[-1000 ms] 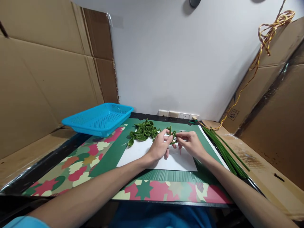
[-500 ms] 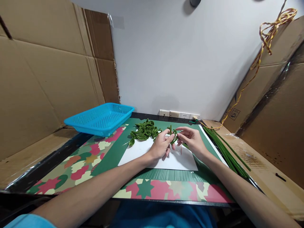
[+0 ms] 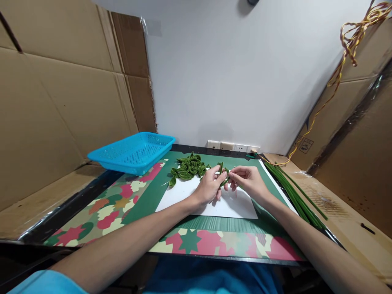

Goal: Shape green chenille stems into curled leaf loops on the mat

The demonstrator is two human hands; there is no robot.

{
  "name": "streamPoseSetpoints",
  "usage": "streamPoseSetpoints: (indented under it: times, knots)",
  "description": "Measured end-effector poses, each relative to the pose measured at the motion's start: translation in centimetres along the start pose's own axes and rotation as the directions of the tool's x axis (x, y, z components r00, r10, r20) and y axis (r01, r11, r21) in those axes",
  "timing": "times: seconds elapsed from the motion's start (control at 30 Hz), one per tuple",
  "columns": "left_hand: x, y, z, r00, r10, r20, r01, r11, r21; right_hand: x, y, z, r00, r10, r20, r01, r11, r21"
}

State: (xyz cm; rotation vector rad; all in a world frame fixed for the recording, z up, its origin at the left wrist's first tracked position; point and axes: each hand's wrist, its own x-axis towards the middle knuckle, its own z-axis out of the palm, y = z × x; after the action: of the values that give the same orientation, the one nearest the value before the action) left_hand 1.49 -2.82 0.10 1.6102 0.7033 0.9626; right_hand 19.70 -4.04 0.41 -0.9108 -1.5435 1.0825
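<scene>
Over a white sheet (image 3: 180,201), my left hand (image 3: 208,190) is closed on a bent green pipe cleaner (image 3: 221,167), gripping it between thumb and fingers. Its upper end sticks up above the fingers. My right hand (image 3: 250,182) pinches the other side of the same piece with thumb and forefinger. Fingers cover much of the bent part, so its full shape is hidden. Left of the hands lies a pile of green pipe cleaner leaves (image 3: 191,166), looped and coiled, partly on the sheet.
A bundle of straight green pipe cleaners (image 3: 295,197) lies on the right. A blue perforated basket (image 3: 131,166) stands at the back left. Cardboard panels (image 3: 67,94) flank the table, with wall sockets (image 3: 227,146) behind and a twisted yellow cord (image 3: 332,87) hanging at right.
The view has shifted slightly. My right-hand fingers have drawn in closer around the pipe cleaner, while the left hand keeps its grip.
</scene>
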Motion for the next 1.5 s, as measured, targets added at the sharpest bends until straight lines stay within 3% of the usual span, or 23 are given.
streamPoseSetpoints:
  times: [0.17, 0.43, 0.77, 1.03, 1.2, 1.5]
  knots:
    - [0.0, 0.1, 0.0, 1.000, 0.010, 0.022, -0.010, 1.000, -0.008, 0.0, -0.4, 0.0, 1.000, -0.024, 0.013, 0.023, 0.999, 0.031]
    - [0.4, 0.3, -0.1, 0.988, 0.074, -0.136, -0.066, 0.996, 0.058, 0.3, -0.1, 0.1, 0.999, 0.010, 0.044, -0.011, 1.000, 0.015]
    - [0.1, 0.6, 0.0, 0.991, 0.059, -0.124, -0.044, 0.992, 0.119, -0.2, -0.9, 0.2, 0.996, -0.092, 0.002, 0.092, 0.990, -0.105]
    - [-0.1, 1.0, 0.0, 0.999, 0.016, -0.050, -0.006, 0.982, 0.191, -0.5, -1.2, 0.3, 0.991, -0.135, 0.018, 0.136, 0.965, -0.225]
    - [0.1, 0.2, -0.2, 1.000, 0.023, 0.002, -0.023, 0.995, 0.100, -0.6, -1.1, 0.2, 0.989, -0.146, 0.035, 0.149, 0.944, -0.295]
    - [0.2, 0.0, 0.0, 0.991, -0.126, 0.032, 0.128, 0.989, -0.076, -0.3, -0.9, -0.2, 0.986, -0.157, -0.048, 0.139, 0.952, -0.273]
